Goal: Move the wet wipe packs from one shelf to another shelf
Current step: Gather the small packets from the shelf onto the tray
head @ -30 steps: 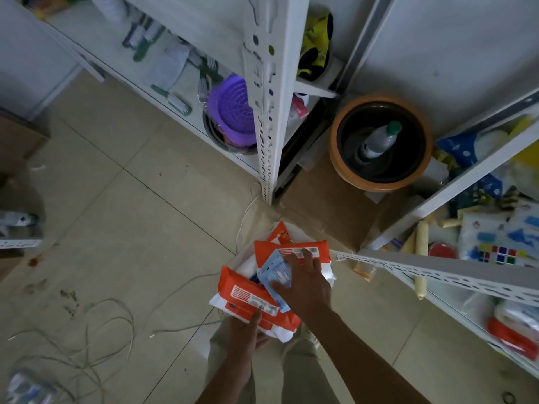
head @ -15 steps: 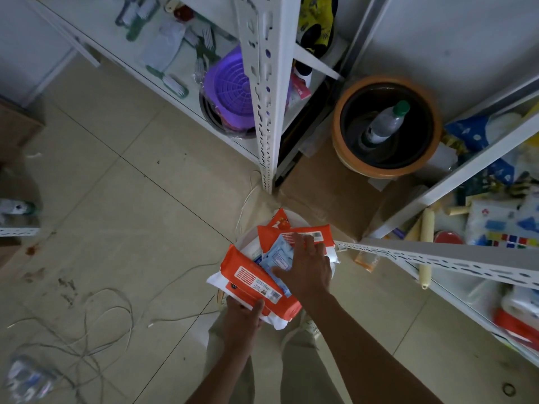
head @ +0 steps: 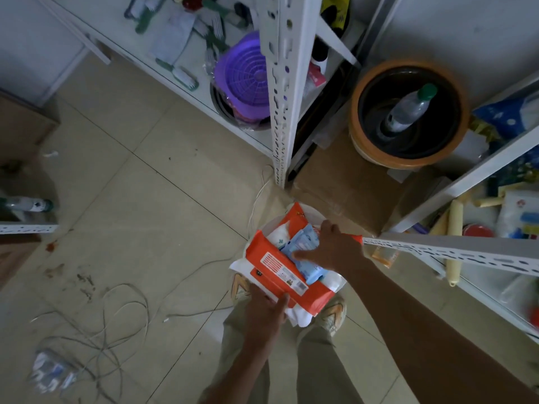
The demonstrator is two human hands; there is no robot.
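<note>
A person looks straight down at a bundle of wet wipe packs point(head: 287, 269) held in front of their legs, just below the middle of the view, above a pale tiled floor point(head: 140, 182). The largest pack is a flat, soft rectangle of glossy orange film with white ends and a white printed label. On top of it lie a smaller pale blue pack point(head: 303, 252) and a white pack point(head: 278, 236), and another orange pack's corner sticks out toward 12 o'clock.

The left hand point(head: 267, 313) supports the bundle from below at its 7 o'clock edge, thumb curled up over the orange film. The right hand point(head: 329, 247) presses down on top from 3 o'clock, fingers spread and fairly straight across the blue pack; whether its fingertips curl over the far edge cannot be told.

At 12 o'clock stands the perforated white metal post of a shelf point(head: 284, 91). On its lowest board, toward 11 o'clock, sit a round purple plastic basket point(head: 242, 80) with a ribbed grid surface, and green-handled brushes. At 1 o'clock a round orange-rimmed pot point(head: 408, 158) with a dark inside holds a clear bottle point(head: 408, 107) with a green cap, standing on flat brown cardboard. At 3 o'clock a second white metal shelf point(head: 455, 253) carries colourful, blurred goods. Thin pale cables point(head: 116, 313) loop on the floor at 8 o'clock.
</note>
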